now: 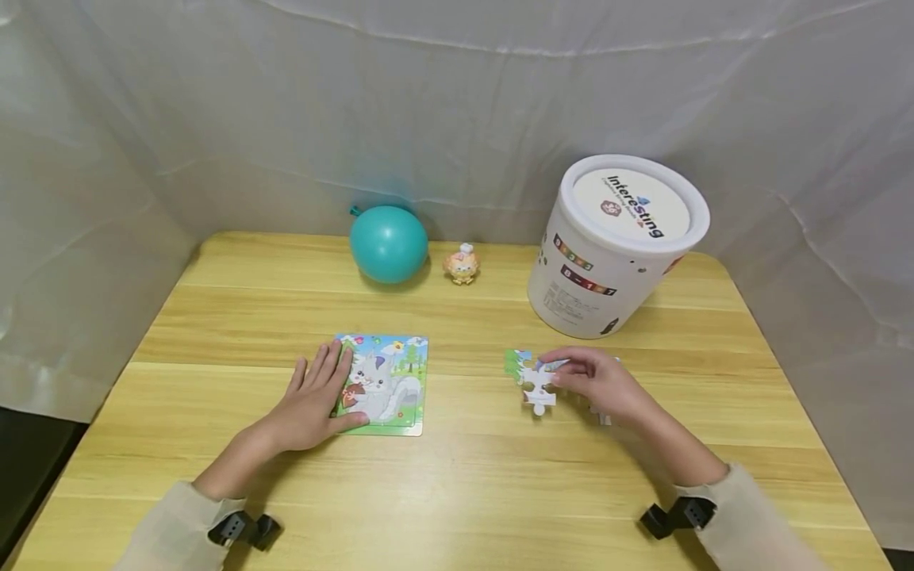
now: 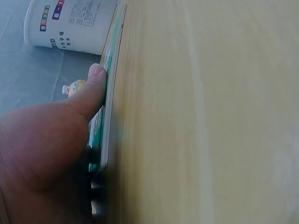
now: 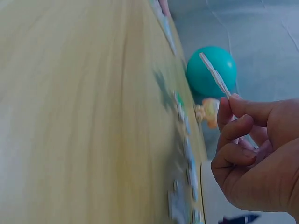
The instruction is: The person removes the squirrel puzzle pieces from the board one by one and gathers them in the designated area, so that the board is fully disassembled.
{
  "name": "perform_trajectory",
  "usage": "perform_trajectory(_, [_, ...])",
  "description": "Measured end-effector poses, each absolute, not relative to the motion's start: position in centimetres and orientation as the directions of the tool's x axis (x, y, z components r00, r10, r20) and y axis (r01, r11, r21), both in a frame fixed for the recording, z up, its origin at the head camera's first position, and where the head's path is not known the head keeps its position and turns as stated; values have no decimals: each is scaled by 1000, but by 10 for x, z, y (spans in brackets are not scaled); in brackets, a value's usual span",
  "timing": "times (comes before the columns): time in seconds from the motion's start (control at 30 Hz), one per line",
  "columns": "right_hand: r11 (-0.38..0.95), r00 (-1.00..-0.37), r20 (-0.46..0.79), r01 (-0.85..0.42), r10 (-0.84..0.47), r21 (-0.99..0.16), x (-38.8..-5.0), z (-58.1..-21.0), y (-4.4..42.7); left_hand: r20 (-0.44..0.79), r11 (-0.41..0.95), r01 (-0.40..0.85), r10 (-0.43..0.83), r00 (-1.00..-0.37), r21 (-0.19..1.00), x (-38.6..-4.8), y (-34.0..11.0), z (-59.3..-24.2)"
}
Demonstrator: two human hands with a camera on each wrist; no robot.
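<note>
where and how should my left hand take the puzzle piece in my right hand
Probably pinch the puzzle piece by its left edge, coming from the left: it's thin, raised off the table, and your right hand holds its right side.

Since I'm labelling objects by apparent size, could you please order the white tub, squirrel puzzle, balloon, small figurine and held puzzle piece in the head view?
1. White tub
2. Squirrel puzzle, partly under the left hand
3. Balloon
4. Small figurine and held puzzle piece: too alike to rank
</note>
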State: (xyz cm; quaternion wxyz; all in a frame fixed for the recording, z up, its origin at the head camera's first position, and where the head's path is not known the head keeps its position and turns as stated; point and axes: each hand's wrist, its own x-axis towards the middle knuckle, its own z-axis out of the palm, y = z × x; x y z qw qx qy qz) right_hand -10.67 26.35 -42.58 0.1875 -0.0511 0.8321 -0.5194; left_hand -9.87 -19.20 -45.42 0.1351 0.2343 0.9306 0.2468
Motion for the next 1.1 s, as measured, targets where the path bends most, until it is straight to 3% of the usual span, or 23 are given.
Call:
perform_trajectory(0.27, [488,-929,-279,131,-245,-863,-97,-430,292,-52,726,410,521,-852,552,-99,-196,-467])
perform_trajectory(0.77, [550,-925,-254,61,-282,-833,-91,-441,304,-174,798,358,489,-855,485,-105,-197,-474])
perform_trajectory(1.1, [581,-944,-228,49,-240,-813,-90,-440,303,-126,784,380,496,-859,490,-104,-199,-478])
